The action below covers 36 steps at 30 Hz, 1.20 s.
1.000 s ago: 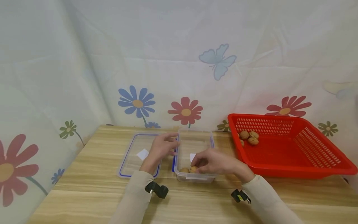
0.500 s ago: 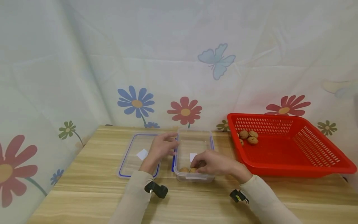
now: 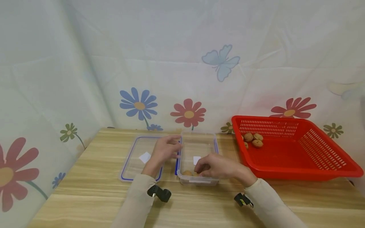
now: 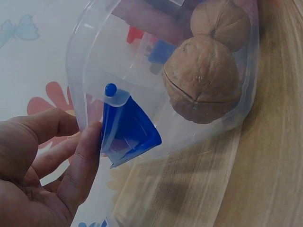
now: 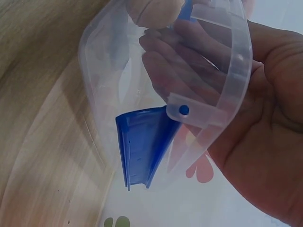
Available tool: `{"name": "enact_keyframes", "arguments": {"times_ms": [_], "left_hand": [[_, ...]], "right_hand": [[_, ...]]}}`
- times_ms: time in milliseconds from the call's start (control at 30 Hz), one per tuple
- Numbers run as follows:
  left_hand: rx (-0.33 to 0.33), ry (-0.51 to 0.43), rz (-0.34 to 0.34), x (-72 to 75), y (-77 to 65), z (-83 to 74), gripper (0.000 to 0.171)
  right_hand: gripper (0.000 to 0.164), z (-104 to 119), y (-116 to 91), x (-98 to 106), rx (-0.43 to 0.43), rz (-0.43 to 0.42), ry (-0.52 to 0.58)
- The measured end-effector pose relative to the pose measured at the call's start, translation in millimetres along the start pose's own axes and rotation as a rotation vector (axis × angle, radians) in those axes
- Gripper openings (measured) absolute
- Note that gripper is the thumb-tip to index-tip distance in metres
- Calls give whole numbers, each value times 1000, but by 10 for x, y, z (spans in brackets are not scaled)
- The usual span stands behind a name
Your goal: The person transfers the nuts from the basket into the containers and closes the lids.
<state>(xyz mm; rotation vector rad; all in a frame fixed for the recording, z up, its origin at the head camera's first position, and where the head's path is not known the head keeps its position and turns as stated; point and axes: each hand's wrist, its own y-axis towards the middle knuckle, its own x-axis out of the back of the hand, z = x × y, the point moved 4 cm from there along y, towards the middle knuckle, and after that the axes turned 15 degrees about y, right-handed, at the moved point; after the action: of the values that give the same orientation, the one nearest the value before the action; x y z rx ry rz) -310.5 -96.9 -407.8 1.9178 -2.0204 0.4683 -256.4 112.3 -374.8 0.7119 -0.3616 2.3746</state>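
Note:
A clear plastic box with blue side latches stands at the middle of the table. My left hand stays at its left side, fingertips touching the wall by the blue latch. My right hand reaches over the right rim into the near end and holds a walnut low at the floor of the box. A second walnut lies just left of it. The left wrist view shows both, the large near walnut touching the farther walnut. My right thumb tip is hidden in the right wrist view.
Left of the box lies its clear lid with a blue seal and a white label. At the right stands a red basket, several walnuts in its left corner. A flowered curtain hangs behind the table.
The walnut under my right fingers has sunk slightly lower in the box, and more of it is covered. My left hand keeps its place.

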Motion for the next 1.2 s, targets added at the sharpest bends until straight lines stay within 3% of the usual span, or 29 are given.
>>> {"name": "enact_keyframes", "arguments": {"times_ms": [500,1033,1200], "left_hand": [[-34,-42,3,-7,-21,-10,45],[-18,-19,-3,4,-28,-14,44],[-14,-22,-1,-1,-27,-11,44]], "right_hand": [[20,145,-130,178,-14,-98,-31],[27,554,-404,686,3,-218,-123],[29,587,-497,881,-32,-269,-137]]}}
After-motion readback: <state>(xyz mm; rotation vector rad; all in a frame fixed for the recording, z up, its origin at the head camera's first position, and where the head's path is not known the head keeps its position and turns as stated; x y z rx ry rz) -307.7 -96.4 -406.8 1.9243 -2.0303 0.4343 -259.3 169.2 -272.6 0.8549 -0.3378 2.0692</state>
